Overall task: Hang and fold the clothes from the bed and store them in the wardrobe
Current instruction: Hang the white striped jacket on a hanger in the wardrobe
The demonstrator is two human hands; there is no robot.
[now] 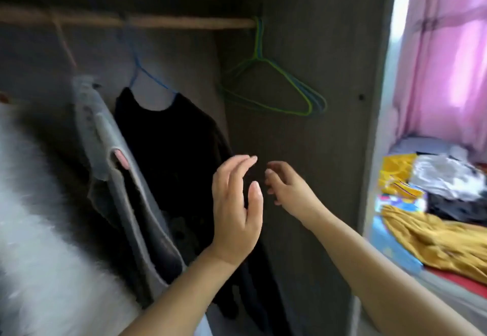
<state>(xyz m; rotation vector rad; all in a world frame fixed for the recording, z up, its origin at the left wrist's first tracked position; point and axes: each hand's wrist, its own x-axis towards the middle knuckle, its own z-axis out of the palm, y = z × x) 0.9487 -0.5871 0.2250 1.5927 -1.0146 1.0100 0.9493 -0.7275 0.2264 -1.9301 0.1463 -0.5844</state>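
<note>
Inside the wardrobe a black top hangs on a blue hanger from the wooden rail. A grey garment hangs to its left. My left hand is raised beside the black top's right edge, fingers straight, holding nothing. My right hand hovers just right of it, fingers loosely curled and empty. Several empty green and blue hangers hang at the rail's right end. On the bed at the right lie a mustard garment, a white one and a dark one.
A white fluffy garment fills the lower left. The wardrobe's side panel stands behind my hands, its front edge between wardrobe and bed. Pink curtains cover the window beyond the bed.
</note>
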